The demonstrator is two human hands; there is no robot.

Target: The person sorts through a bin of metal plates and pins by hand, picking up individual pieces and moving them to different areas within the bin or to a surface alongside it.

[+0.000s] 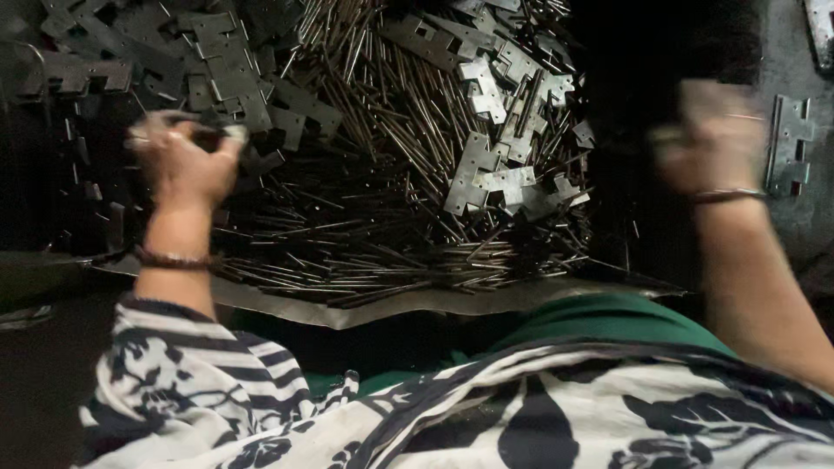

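My left hand is closed on a dark metal hinge plate at the left side of a heap of parts. My right hand is blurred, raised at the right with its fingers curled; what it holds cannot be made out. Between the hands lies a big pile of thin metal pins, with several flat hinge plates scattered on top. An assembled hinge lies just right of my right hand.
More hinge plates are heaped at the back left. A metal sheet edge borders the pile toward my body. Another plate lies at the top right corner. Dark surfaces flank the pile.
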